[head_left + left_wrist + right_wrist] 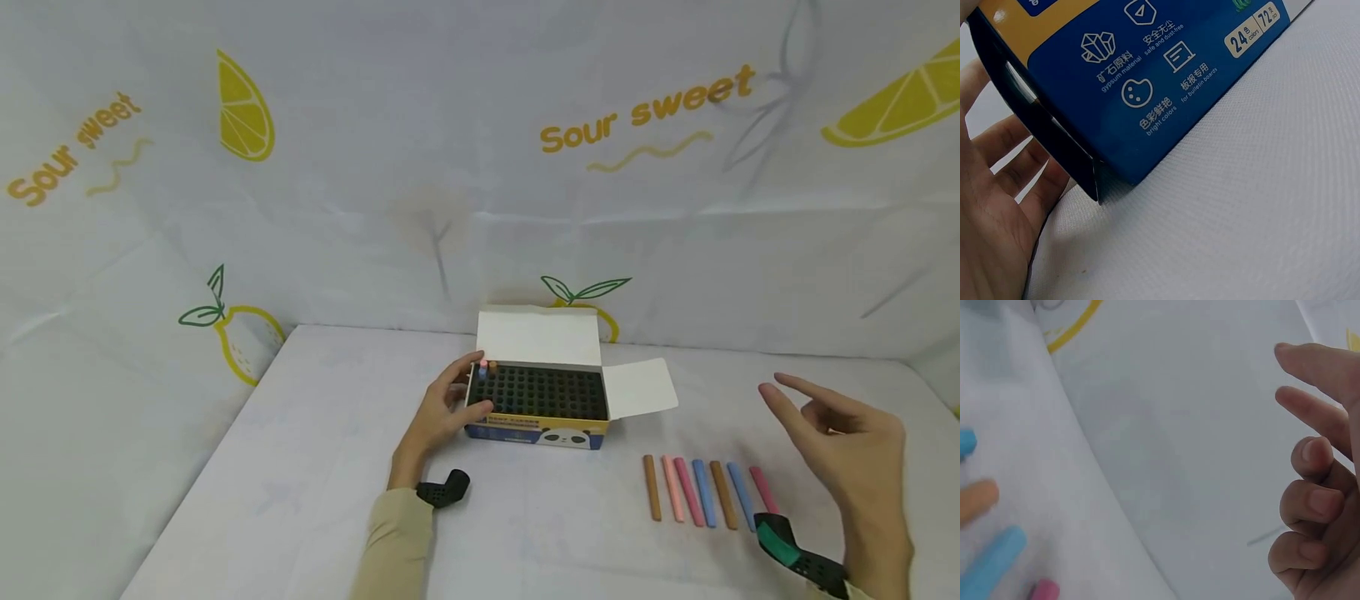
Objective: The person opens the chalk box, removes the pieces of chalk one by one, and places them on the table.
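Note:
A blue and yellow chalk box (504,431) with a panda on its front stands with its lid raised. My left hand (438,412) grips its left end, thumb at the front edge and fingers round the far side; the left wrist view shows fingers (1019,165) against the end of the box (1129,100). A few chalk tips (483,367) show in the far left holes of the dark insert (547,392). To the right, my right hand (855,437) hovers above the table, thumb and index finger apart, the other fingers curled, holding nothing.
Several chalk sticks lie in a row right of the box, among them a brown one (652,487), a blue one (703,492) and a dark pink one (763,490). A white side flap (640,388) sticks out rightward. Behind the table (315,400) hangs a lemon-print cloth (360,167).

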Tool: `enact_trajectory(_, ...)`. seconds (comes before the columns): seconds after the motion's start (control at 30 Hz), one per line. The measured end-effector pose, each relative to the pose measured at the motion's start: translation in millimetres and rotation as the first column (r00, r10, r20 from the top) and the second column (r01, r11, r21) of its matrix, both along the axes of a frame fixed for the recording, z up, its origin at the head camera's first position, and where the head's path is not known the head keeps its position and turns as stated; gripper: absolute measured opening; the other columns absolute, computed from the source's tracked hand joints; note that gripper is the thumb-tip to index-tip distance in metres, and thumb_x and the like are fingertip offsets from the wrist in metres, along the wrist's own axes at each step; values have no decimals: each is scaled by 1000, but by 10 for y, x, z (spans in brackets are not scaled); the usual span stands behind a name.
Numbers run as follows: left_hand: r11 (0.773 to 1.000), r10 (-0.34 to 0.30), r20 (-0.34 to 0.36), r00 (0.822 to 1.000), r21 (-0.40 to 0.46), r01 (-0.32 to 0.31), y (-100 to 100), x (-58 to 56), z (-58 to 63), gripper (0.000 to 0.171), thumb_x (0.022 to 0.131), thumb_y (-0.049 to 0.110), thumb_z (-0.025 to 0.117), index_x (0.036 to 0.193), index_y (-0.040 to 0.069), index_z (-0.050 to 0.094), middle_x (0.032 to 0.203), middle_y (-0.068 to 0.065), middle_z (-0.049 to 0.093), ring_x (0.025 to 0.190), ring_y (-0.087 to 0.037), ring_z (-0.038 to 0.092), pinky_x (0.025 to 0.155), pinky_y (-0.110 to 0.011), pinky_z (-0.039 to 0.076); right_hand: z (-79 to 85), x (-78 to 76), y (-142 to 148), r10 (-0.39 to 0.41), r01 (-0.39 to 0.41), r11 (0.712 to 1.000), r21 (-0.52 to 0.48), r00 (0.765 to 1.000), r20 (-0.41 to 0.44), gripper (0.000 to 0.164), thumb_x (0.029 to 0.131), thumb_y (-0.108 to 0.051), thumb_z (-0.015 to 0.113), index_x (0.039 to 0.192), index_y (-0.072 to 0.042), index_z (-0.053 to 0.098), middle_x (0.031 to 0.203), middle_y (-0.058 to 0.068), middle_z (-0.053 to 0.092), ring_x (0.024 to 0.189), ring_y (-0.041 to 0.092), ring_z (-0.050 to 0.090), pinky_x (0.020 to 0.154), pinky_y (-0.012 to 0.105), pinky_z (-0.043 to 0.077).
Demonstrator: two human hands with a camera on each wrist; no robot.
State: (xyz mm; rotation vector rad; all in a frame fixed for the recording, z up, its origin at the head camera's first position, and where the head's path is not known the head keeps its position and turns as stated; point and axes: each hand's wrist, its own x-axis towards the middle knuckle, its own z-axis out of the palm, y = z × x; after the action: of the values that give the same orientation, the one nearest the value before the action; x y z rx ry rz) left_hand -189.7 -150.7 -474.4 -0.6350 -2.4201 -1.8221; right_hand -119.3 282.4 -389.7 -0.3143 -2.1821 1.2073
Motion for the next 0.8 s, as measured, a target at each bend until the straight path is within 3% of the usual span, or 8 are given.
enact_trajectory(0.2,1000,-6,7,1000,11,6,20,-3,-35,75,88,41,77,154,23,46,135,-13,60,116,-21,54,103,-45,50,129,-6,-243,78,-80,996,-30,995,-64,26,79,-1,83,105,-1,81,52,-13,40,49,3,31,46,21,26)
enact_trajectory(0.3,1000,-1,10,1000,6,1,10,5,-19,74,89,38,77,154,24,45,137,-13,59,118,-22,54,104,-47,49,179,-50,-409,152,-154,988,-4,978,-140,26,78,4,82,104,4,79,54,-13,39,52,3,32,48,16,29)
enact_trajectory(0.57,1000,4,-2,1000,-7,-4,-7,10,20,74,89,37,76,155,24,45,138,-12,59,119,-24,55,104,-49,50,281,-243,-1013,343,-334,939,82,891,-297,26,77,8,81,102,4,80,58,-11,36,55,2,32,47,17,27)
enact_trajectory(0.67,1000,7,-4,1000,-17,-7,-5,9,27,74,89,39,76,155,25,45,137,-11,60,117,-22,56,103,-47,50,295,-321,-1294,408,-401,912,91,859,-310,24,78,6,82,101,1,81,58,-7,38,56,3,33,49,18,30)
enact_trajectory(0.8,1000,12,6,1000,-21,-11,-6,10,24,74,89,42,76,154,27,45,136,-10,60,117,-20,55,104,-44,50,276,-432,-1651,482,-476,875,90,833,-272,23,80,0,83,103,-2,81,56,-3,42,55,3,35,53,20,32)
